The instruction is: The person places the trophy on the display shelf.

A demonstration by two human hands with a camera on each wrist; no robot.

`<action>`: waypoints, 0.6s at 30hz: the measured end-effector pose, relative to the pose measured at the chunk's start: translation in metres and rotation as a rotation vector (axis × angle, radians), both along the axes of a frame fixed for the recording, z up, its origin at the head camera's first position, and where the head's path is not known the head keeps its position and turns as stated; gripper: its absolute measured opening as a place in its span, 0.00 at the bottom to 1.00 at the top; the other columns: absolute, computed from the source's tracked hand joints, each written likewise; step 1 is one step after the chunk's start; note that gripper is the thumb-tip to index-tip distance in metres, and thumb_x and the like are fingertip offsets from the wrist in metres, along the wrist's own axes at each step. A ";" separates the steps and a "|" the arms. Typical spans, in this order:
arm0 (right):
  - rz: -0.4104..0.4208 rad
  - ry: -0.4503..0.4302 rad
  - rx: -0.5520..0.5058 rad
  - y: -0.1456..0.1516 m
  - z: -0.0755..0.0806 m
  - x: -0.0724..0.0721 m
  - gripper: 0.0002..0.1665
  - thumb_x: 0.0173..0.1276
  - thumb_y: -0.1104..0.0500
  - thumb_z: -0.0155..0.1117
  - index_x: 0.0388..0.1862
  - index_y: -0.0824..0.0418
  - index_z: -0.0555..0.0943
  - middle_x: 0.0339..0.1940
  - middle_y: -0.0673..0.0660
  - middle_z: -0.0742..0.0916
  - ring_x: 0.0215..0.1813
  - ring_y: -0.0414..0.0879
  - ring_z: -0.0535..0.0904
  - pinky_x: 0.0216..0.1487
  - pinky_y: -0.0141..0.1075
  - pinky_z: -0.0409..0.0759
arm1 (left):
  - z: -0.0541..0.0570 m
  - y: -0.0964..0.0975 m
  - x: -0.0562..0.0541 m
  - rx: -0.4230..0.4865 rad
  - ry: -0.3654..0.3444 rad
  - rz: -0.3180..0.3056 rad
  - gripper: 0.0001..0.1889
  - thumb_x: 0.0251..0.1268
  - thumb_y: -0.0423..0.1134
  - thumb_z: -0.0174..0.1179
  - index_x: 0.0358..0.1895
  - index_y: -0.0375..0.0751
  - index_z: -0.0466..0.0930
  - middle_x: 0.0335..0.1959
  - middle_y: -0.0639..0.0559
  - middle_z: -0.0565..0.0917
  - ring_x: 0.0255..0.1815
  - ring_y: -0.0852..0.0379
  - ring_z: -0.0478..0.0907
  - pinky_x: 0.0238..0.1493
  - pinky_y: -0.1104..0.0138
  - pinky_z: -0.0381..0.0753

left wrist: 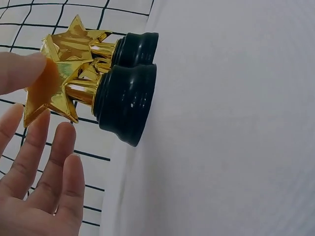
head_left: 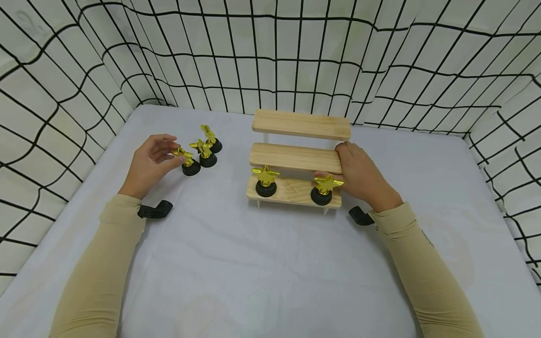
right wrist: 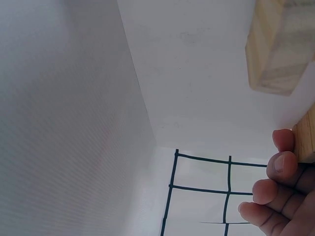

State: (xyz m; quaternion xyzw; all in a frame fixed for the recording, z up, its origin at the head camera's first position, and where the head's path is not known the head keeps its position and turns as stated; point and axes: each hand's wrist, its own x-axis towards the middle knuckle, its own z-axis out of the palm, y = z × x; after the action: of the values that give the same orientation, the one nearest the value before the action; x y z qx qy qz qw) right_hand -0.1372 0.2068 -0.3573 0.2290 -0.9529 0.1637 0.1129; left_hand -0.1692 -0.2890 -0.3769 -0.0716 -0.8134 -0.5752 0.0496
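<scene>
My left hand (head_left: 151,162) is around the gold star of a small trophy (head_left: 191,167) at the left. In the left wrist view the thumb (left wrist: 22,73) lies on the star's face, with the other fingers behind and below. Its black base stands on the cloth. Two more star trophies (head_left: 208,158) (head_left: 214,144) stand close behind it. My right hand (head_left: 364,174) grips the right end of the middle board of a three-step wooden shelf (head_left: 296,157). On its lowest board two star trophies (head_left: 266,183) (head_left: 322,193) stand upright, at left and right.
A white cloth (head_left: 253,272) covers the table. Black wire grid panels (head_left: 270,56) over white enclose the back and both sides. The shelf's top board (head_left: 302,124) is near the back grid. Black wrist straps (head_left: 156,210) sit on both sleeves.
</scene>
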 end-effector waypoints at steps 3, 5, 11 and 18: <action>-0.004 -0.010 0.001 0.000 0.000 0.000 0.61 0.56 0.12 0.37 0.47 0.70 0.73 0.35 0.61 0.78 0.36 0.54 0.71 0.37 0.43 0.72 | -0.004 -0.003 -0.001 -0.042 -0.037 0.010 0.27 0.63 0.32 0.72 0.65 0.46 0.74 0.51 0.64 0.81 0.51 0.68 0.80 0.54 0.84 0.80; -0.007 -0.016 0.005 0.000 0.000 0.000 0.61 0.56 0.13 0.37 0.48 0.70 0.73 0.35 0.61 0.77 0.36 0.53 0.71 0.37 0.42 0.71 | -0.007 -0.004 -0.001 -0.079 -0.070 0.012 0.28 0.65 0.35 0.72 0.67 0.44 0.73 0.53 0.66 0.80 0.51 0.70 0.80 0.54 0.86 0.79; -0.006 -0.009 0.013 0.000 0.000 0.001 0.61 0.56 0.12 0.35 0.47 0.69 0.73 0.33 0.60 0.76 0.34 0.52 0.70 0.36 0.41 0.69 | -0.015 -0.002 -0.002 -0.147 -0.144 -0.009 0.31 0.66 0.40 0.72 0.70 0.43 0.70 0.61 0.63 0.77 0.55 0.71 0.78 0.55 0.87 0.78; -0.008 -0.015 0.003 0.000 0.000 0.000 0.61 0.55 0.11 0.34 0.46 0.68 0.72 0.33 0.60 0.76 0.35 0.52 0.70 0.36 0.40 0.68 | -0.015 0.001 -0.001 -0.136 -0.158 -0.030 0.31 0.65 0.38 0.72 0.69 0.43 0.70 0.55 0.69 0.79 0.54 0.73 0.79 0.54 0.86 0.79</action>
State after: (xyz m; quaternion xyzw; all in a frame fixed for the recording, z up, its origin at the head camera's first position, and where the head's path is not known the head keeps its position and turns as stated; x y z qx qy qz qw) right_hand -0.1370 0.2067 -0.3574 0.2243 -0.9548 0.1635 0.1060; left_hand -0.1707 -0.2875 -0.3921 -0.0415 -0.8507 -0.5232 -0.0286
